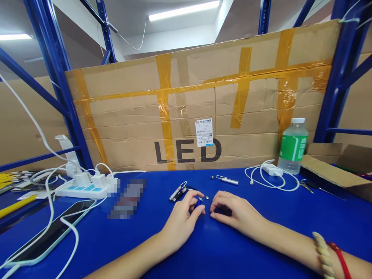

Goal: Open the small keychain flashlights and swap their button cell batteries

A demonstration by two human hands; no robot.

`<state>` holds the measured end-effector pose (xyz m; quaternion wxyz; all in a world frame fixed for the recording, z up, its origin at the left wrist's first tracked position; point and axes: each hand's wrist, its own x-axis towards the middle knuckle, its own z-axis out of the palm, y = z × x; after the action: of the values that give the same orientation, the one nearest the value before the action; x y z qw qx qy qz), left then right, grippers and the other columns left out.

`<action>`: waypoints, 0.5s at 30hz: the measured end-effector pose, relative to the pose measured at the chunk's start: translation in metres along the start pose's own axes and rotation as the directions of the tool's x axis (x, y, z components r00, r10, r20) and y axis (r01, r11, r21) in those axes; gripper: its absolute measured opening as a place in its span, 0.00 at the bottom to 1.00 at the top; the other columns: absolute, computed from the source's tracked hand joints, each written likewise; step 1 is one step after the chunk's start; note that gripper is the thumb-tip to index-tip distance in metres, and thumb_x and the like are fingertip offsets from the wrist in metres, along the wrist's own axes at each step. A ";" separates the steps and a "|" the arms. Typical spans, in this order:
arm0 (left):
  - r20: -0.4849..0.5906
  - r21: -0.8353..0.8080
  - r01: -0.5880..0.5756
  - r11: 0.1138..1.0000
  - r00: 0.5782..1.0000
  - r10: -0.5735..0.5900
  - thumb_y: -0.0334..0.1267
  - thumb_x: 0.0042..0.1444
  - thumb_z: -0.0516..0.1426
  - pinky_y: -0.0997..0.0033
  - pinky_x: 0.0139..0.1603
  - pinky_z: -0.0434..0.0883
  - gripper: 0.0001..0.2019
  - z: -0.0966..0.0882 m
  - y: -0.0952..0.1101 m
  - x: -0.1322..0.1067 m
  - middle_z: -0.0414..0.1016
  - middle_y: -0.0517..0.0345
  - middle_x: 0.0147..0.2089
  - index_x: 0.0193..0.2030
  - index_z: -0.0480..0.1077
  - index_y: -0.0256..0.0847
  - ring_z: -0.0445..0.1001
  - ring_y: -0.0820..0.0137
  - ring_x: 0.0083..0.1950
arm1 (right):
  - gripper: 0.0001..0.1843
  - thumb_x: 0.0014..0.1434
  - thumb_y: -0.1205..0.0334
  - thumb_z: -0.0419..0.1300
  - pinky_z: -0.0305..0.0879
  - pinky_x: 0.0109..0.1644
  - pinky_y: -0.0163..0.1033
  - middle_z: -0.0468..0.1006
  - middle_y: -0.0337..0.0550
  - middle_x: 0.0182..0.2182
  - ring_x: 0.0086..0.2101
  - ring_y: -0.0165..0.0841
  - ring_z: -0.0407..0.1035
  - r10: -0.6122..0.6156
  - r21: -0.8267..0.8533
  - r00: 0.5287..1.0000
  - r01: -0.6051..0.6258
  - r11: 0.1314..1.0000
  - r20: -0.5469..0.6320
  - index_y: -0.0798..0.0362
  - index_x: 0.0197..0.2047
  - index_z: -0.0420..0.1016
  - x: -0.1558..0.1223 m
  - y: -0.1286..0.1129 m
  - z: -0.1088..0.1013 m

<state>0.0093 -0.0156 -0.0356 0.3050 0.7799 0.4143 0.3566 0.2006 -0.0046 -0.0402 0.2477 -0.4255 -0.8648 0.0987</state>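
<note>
My left hand (181,217) is closed around a small blue metal tube (199,201), one end showing between thumb and fingers. Across a narrow gap, my right hand (235,211) rests low over the blue tabletop with fingers curled and the thumb close to them. Something tiny shows at its fingertips, too small to name. Between the hands lies a small round silver piece (207,197). Beyond my left hand are silver and black pen-like tubes (178,192) with wire clips. Farther back sits a silver tube with a clip (228,180), beside a small dark piece (212,177).
To the left lie a phone (52,228), white cables and a power strip (84,190) with chargers. At the right stand a bottle (293,147), a coiled white cable (273,176), scissors-like metal tools (306,186) and an open carton (328,170). A cardboard sheet (130,131) walls the back.
</note>
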 end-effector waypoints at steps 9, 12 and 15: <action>0.065 0.040 -0.030 0.999 0.998 0.027 0.36 0.57 0.52 0.76 0.33 0.63 0.08 0.000 0.001 -0.001 0.77 0.59 0.31 0.41 0.69 0.38 0.72 0.71 0.32 | 0.10 0.61 0.62 0.53 0.65 0.36 0.33 0.76 0.41 0.33 0.33 0.29 0.70 -0.165 0.038 0.937 0.185 0.982 -0.307 0.51 0.40 0.75 -0.002 0.001 0.001; 0.067 0.022 -0.044 0.999 0.997 0.043 0.36 0.57 0.52 0.76 0.35 0.63 0.05 0.001 -0.003 -0.001 0.77 0.60 0.31 0.37 0.66 0.39 0.73 0.71 0.33 | 0.08 0.60 0.65 0.54 0.66 0.38 0.33 0.77 0.42 0.33 0.35 0.29 0.69 -0.303 0.031 0.868 0.342 0.939 -0.394 0.52 0.41 0.74 -0.004 0.000 0.002; 0.086 0.022 -0.065 0.998 0.994 0.063 0.36 0.57 0.52 0.76 0.35 0.63 0.03 0.001 -0.004 -0.002 0.77 0.61 0.31 0.35 0.63 0.40 0.73 0.71 0.34 | 0.08 0.59 0.67 0.55 0.67 0.36 0.32 0.77 0.42 0.32 0.33 0.28 0.69 -0.412 -0.006 0.821 0.446 0.895 -0.394 0.53 0.42 0.73 -0.005 -0.003 0.003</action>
<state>0.0074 -0.0157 -0.0404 0.3012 0.8110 0.3799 0.3274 0.1993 -0.0105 -0.0433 0.4467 -0.2195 -0.8673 -0.0079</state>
